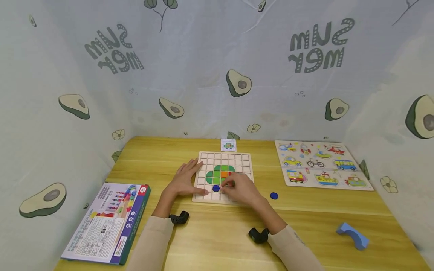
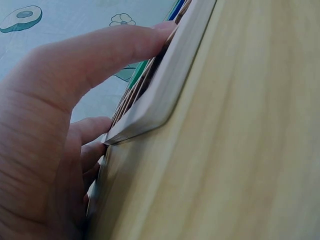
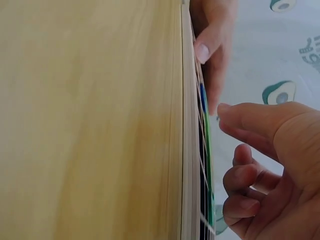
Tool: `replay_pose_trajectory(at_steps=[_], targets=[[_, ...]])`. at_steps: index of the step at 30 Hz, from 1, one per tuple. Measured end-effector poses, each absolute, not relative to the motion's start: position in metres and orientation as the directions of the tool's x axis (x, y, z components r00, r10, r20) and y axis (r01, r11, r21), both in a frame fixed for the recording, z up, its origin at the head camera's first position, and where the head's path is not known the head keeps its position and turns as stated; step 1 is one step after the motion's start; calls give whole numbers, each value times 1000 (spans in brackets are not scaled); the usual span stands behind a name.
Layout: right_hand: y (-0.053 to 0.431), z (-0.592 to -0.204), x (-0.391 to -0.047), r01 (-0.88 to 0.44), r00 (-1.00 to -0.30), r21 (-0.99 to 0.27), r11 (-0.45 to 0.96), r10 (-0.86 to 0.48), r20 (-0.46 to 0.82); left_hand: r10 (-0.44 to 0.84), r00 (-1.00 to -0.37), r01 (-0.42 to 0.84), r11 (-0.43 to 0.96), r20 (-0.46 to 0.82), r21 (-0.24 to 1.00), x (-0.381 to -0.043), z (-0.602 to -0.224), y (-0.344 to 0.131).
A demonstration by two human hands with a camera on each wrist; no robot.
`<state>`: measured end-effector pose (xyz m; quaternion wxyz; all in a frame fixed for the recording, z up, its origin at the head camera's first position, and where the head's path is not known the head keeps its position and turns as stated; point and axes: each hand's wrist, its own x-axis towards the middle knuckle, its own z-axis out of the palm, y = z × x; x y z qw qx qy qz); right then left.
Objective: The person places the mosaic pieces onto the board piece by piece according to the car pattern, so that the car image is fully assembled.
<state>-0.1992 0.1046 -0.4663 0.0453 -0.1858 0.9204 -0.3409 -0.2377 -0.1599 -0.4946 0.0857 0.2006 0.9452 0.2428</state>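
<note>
A wooden grid board [image 1: 242,160] lies mid-table, bearing a shape of green pieces [image 1: 216,174], an orange square [image 1: 225,174] and a partly covered red piece [image 1: 229,174]. Along the board's left side rests my left hand [image 1: 184,180], fingers spread, its thumb [image 2: 145,42] on the near part of the grid. A round blue piece [image 1: 216,188] sits in the near rows. My right hand [image 1: 242,188] is over the board, thumb and forefinger close beside that blue piece. Nothing shows between those fingertips in the right wrist view; the other fingers curl loosely.
Behind the board stands a small pattern card [image 1: 228,145]. Another blue disc [image 1: 274,195] lies to the right, with a blue arch block [image 1: 352,235] nearer the right edge. A vehicle puzzle board [image 1: 322,165] lies back right; a printed box [image 1: 106,222] is at left.
</note>
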Motion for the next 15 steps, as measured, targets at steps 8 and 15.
replay_pose_trajectory(at_steps=[8,15], targets=[[138,-465,-197,-255,-946,-682,685,-322,30,419,-905,328,795,-69,511,-237,-494,-161],[172,-465,-196,-213,-965,-661,719,-259,30,417,-907,330,792,-60,514,-239,-497,-161]])
